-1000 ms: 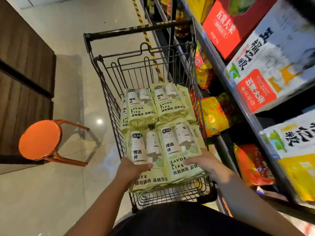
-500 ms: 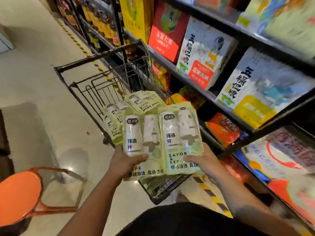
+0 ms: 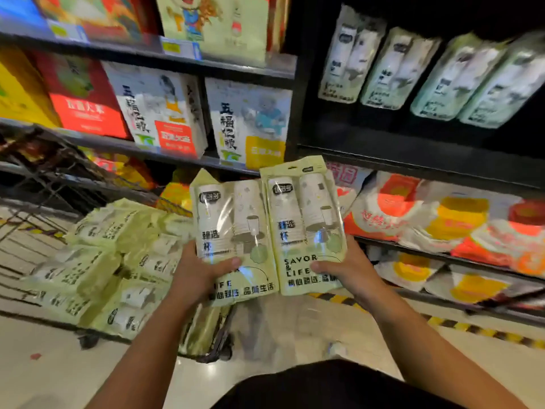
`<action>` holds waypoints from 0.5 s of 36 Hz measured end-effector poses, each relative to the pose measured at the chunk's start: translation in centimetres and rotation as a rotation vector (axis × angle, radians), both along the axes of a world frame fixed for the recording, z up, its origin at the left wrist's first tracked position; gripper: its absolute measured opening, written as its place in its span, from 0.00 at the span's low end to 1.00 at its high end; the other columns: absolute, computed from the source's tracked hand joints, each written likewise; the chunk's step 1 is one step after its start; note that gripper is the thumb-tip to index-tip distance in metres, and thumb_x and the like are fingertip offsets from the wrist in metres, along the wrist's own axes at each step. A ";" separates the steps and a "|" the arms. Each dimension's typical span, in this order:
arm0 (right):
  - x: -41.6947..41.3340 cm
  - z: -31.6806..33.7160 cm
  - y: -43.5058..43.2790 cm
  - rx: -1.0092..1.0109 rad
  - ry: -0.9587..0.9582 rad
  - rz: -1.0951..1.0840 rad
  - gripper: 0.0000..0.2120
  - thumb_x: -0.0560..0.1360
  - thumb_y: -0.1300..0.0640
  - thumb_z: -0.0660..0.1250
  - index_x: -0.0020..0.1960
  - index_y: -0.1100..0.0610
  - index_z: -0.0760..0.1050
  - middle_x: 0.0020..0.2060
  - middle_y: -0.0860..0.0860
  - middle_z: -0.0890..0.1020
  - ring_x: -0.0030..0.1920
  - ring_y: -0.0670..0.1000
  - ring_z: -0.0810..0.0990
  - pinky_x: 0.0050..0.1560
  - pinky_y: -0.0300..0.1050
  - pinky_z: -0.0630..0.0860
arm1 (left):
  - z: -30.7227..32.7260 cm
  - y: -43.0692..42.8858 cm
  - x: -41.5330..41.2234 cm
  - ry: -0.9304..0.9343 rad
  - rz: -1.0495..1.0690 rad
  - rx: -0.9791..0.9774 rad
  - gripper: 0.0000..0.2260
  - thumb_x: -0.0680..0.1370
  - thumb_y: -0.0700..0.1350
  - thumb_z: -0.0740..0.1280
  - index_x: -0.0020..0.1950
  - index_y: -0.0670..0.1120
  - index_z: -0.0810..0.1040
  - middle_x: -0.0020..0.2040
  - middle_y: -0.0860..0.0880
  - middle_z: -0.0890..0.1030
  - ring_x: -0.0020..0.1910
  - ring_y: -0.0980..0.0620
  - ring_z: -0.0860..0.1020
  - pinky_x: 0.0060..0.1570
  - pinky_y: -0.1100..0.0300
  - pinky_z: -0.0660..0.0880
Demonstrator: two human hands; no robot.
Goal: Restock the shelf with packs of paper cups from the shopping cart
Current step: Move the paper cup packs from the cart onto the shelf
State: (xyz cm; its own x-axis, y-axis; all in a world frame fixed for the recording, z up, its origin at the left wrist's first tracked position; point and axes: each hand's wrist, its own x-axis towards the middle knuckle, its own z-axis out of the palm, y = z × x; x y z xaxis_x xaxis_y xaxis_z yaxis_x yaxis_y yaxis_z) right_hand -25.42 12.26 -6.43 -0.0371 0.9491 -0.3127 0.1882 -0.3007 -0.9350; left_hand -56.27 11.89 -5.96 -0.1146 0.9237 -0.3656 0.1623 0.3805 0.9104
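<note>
1. The left hand [image 3: 197, 273] is gripping the left pack [image 3: 233, 228] of paper cups, thumb curled over its front; the right hand [image 3: 348, 270] is gripping the right pack [image 3: 303, 219] likewise; both are upright, edges touching, before the shelves.
2. The shopping cart [image 3: 44, 184] at the left is holding more cart packs [image 3: 97, 261]; I judge the carrying step is in hand.
3. Matching shelf packs [image 3: 395, 69] are standing on the dark shelf [image 3: 413, 143] above right; the next move is probably calling for a lift there, then an upright placing beside them.

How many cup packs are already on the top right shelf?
4, side by side on the shelf: leftmost pack, second pack, third pack, rightmost pack at the picture's edge. More may be hidden behind.
</note>
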 end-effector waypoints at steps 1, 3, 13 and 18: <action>1.3 0.2 -0.7 0.006 0.015 -0.038 0.32 0.65 0.62 0.82 0.62 0.43 0.74 0.55 0.45 0.85 0.56 0.48 0.84 0.53 0.50 0.80 | 0.2 0.5 1.2 0.008 -0.034 0.001 0.29 0.64 0.44 0.84 0.61 0.45 0.77 0.49 0.46 0.87 0.45 0.47 0.87 0.41 0.51 0.83; 4.0 0.4 -2.0 0.013 0.032 -0.107 0.30 0.66 0.63 0.81 0.59 0.40 0.75 0.54 0.46 0.85 0.56 0.49 0.84 0.52 0.50 0.81 | 0.4 1.4 4.0 0.014 -0.088 0.011 0.27 0.64 0.44 0.84 0.59 0.45 0.77 0.49 0.46 0.87 0.43 0.48 0.87 0.37 0.54 0.83; 21.5 0.2 -8.1 -0.040 0.028 -0.438 0.45 0.56 0.50 0.86 0.68 0.46 0.70 0.55 0.45 0.85 0.54 0.49 0.85 0.58 0.61 0.80 | 1.6 3.6 24.2 -0.049 -0.419 0.044 0.24 0.69 0.37 0.80 0.62 0.45 0.79 0.52 0.46 0.87 0.48 0.45 0.87 0.43 0.49 0.84; 33.0 0.7 -10.4 -0.016 -0.022 -0.533 0.41 0.59 0.52 0.86 0.66 0.45 0.69 0.55 0.43 0.84 0.55 0.48 0.84 0.57 0.56 0.80 | 1.6 3.2 37.0 -0.078 -0.464 0.031 0.26 0.68 0.35 0.80 0.63 0.46 0.76 0.51 0.47 0.87 0.49 0.48 0.86 0.40 0.58 0.83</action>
State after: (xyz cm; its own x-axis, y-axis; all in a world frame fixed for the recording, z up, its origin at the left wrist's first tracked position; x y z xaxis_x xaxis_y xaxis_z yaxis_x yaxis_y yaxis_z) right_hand 7.62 1.81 -5.74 0.4561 0.8296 -0.3221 0.0252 -0.3738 -0.9272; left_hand -19.30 15.13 -4.37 0.3401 0.8813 -0.3282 0.2395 0.2564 0.9364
